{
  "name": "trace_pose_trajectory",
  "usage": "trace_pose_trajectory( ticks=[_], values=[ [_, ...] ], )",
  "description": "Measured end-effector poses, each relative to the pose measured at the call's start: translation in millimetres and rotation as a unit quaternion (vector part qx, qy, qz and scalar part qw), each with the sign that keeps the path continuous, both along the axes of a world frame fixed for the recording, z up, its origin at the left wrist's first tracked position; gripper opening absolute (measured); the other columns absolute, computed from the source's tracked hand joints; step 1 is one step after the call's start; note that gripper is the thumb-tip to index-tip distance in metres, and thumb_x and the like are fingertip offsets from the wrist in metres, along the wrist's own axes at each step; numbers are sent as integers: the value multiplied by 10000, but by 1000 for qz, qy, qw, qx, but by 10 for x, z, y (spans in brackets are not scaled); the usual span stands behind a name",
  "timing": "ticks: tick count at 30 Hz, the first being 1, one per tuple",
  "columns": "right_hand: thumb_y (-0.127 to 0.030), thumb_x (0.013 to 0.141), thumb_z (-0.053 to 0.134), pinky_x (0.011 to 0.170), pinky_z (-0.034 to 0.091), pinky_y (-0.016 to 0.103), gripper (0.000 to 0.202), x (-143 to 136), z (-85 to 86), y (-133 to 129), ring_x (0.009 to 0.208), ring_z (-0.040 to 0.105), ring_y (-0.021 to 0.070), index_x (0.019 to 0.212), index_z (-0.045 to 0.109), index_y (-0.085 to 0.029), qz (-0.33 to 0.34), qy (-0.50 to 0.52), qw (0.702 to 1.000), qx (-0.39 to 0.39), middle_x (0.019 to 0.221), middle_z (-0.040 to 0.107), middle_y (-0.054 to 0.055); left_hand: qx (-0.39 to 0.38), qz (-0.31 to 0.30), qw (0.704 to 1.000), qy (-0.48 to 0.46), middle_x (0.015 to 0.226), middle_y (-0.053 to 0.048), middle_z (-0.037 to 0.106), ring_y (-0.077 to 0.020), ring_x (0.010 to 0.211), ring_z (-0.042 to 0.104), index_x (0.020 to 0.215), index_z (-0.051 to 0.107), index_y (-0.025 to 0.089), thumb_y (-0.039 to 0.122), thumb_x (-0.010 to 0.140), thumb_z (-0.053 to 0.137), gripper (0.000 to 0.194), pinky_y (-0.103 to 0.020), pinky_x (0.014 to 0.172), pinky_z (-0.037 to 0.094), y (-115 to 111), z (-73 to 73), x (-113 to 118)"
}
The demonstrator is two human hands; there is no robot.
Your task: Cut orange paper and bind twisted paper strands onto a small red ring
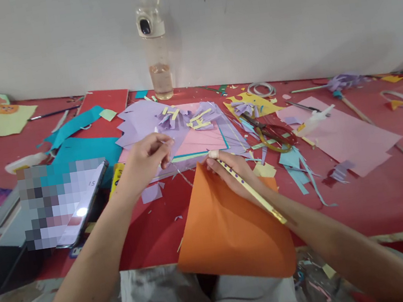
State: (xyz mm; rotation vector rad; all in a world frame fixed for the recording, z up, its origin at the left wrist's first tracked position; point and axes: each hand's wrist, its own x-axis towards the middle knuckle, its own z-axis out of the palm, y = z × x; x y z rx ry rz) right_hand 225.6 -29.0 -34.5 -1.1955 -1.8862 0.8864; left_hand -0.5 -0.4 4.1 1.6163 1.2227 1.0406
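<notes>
My right hand (235, 173) is closed around a yellow pencil with dark dots (246, 184), its eraser end toward me. The same hand pinches the top of an orange paper sheet (232, 232), which bends down over the table edge toward my lap. A pale wrap shows on one finger. My left hand (151, 153) hovers to the left with thumb and fingers pinched together; what they hold, if anything, is too small to name. Beyond both hands lies layered purple paper (135, 115) with a pink sheet (209, 139) and purple-and-yellow fringed paper pieces (202, 116).
A clear water bottle (158, 61) stands by the wall. At left a phone (81, 204) leans near teal paper (84, 151). To the right lie scissors (273, 135), a white glue bottle (314, 121), pink paper (355, 140) and scraps on the red table (155, 243).
</notes>
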Motion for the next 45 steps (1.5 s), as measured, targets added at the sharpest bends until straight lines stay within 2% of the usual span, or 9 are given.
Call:
trace_pose_trajectory(
  ticks=[5,9,13,19,28,34,37,41,45],
  values=[
    [-270,924,525,787,483,315,123,2,-26,14,864,646,194,972,614,-199,3,-10,1000,15,947,687,61,3,62,990,-125,629,41,586,-88,521,555,1032,546,191,188,882,572,153,-236,582,507,24,11,-3],
    [-244,883,566,734,493,305,73,4,-91,31,832,649,190,927,606,-202,27,1,999,17,910,682,52,-25,35,984,-173,847,-9,670,-126,758,669,971,634,182,216,860,600,121,-303,799,556,33,-43,-9],
    [-270,896,557,736,490,308,78,0,-80,29,815,654,187,930,583,-205,16,2,1000,21,891,676,41,-71,-7,986,-151,1028,-55,729,-184,1020,654,938,736,170,228,795,691,160,-296,950,502,22,-132,34],
    [-358,908,579,763,503,321,141,-20,5,4,843,660,190,944,550,-225,-27,33,998,-40,895,670,23,-105,-36,983,-144,940,-31,737,-164,860,706,964,748,193,280,746,767,235,-270,837,563,-33,-200,178],
    [-289,844,692,862,504,406,238,-8,-71,12,996,640,240,1036,561,-241,7,-26,999,36,1038,669,58,-73,-38,996,-39,940,-38,745,-172,875,705,969,748,195,256,755,744,222,-255,799,559,2,-208,160],
    [-255,830,715,877,517,412,274,-23,-78,-2,1084,591,255,1069,580,-256,48,-68,994,68,1147,619,84,-17,11,998,-51,913,-33,764,-168,879,713,932,755,190,251,775,733,170,-238,802,559,-3,-109,54],
    [-253,835,711,906,510,435,311,-31,-102,5,1132,567,264,1106,557,-264,44,-73,992,94,1212,602,94,-14,8,999,-49,886,-24,765,-162,854,718,917,756,191,219,765,738,155,-232,785,564,-10,-101,62],
    [-273,838,715,869,522,422,300,-24,-133,28,1067,595,260,1081,541,-252,22,-75,993,91,1112,636,85,-23,25,997,-66,843,-20,757,-150,801,719,909,753,183,202,765,737,146,-223,755,569,-8,-114,79],
    [-275,857,698,826,533,380,203,-20,-135,32,1013,606,235,1021,583,-241,67,-92,990,84,1054,632,84,10,73,990,-121,838,-16,748,-140,793,714,923,742,184,190,786,723,139,-235,773,582,7,-103,34]
  ],
)
